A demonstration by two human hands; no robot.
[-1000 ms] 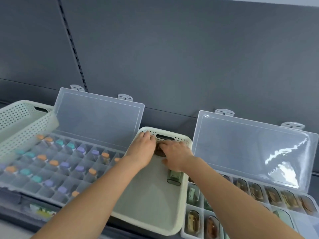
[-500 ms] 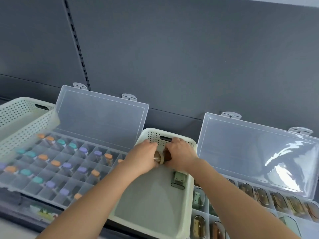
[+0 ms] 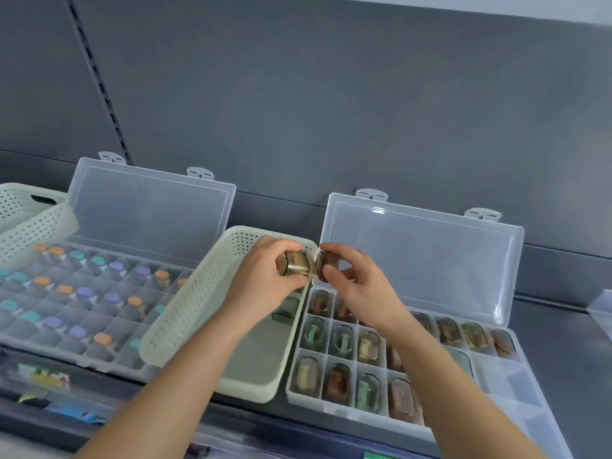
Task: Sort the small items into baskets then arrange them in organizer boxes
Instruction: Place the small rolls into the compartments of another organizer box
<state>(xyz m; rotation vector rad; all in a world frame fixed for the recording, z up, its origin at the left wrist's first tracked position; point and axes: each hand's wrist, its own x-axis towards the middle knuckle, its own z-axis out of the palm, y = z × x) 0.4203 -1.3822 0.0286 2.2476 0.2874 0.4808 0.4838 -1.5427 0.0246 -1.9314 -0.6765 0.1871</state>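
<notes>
Midway, left hand (image 3: pixel 265 286) grips a case (image 3: pixel 295 268), right hand (image 3: pixel 361 289) seemingly pinches a second case (image 3: pixel 328 264); seat each squarely in the box (image 3: pixel 503 372).

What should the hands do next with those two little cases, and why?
Probably the right hand should lower its brown case into an empty compartment of the right organizer box. The left hand holds a clear case, and similar cases already sit in that box.

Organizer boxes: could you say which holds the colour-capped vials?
The left organizer box: orange, teal and purple caps; the right organizer box holds brownish clear cases.
</notes>
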